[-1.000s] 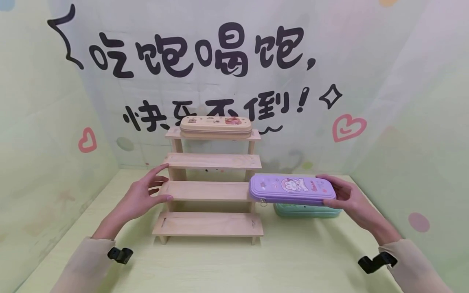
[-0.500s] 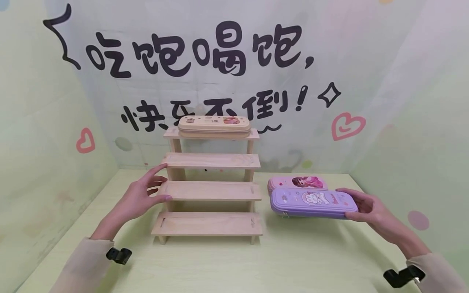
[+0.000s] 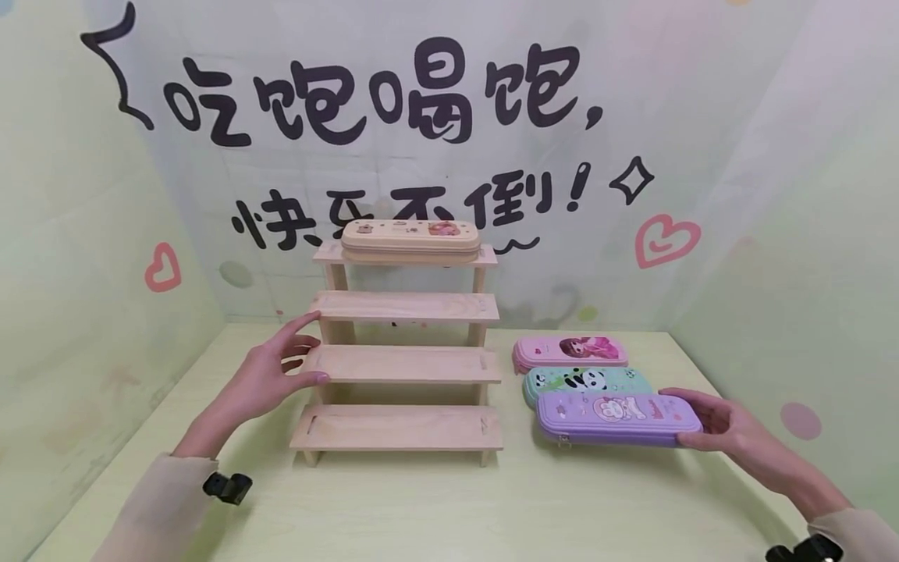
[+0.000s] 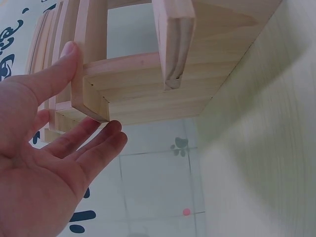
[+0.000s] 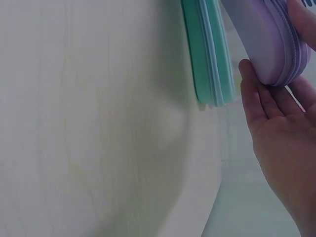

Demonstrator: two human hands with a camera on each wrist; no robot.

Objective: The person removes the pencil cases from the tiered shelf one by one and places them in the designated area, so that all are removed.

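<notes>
In the head view my right hand (image 3: 740, 437) grips the right end of a purple pencil case (image 3: 611, 421) with a rabbit picture, thumb in front and fingers behind. The right wrist view shows the purple case (image 5: 261, 44) held above the table, apart from the green pencil case (image 5: 210, 54). My left hand (image 3: 270, 382) holds the left end of a four-tier wooden stand (image 3: 400, 363). Seen from the left wrist, its thumb presses one board (image 4: 91, 44) and the fingers lie at that board's end. A cream pencil case (image 3: 410, 240) lies on the top tier.
On the table right of the stand lie a pink pencil case (image 3: 548, 351) with a girl picture and, nearer, the green panda case (image 3: 548, 380), partly hidden by the purple one. Fabric walls (image 3: 794, 328) enclose the table (image 3: 421, 507) at the back and sides.
My right hand has carried the purple case rightward and nearer to me, away from the stand. The pink and green cases have come into view behind it. My left hand stays at the stand.
</notes>
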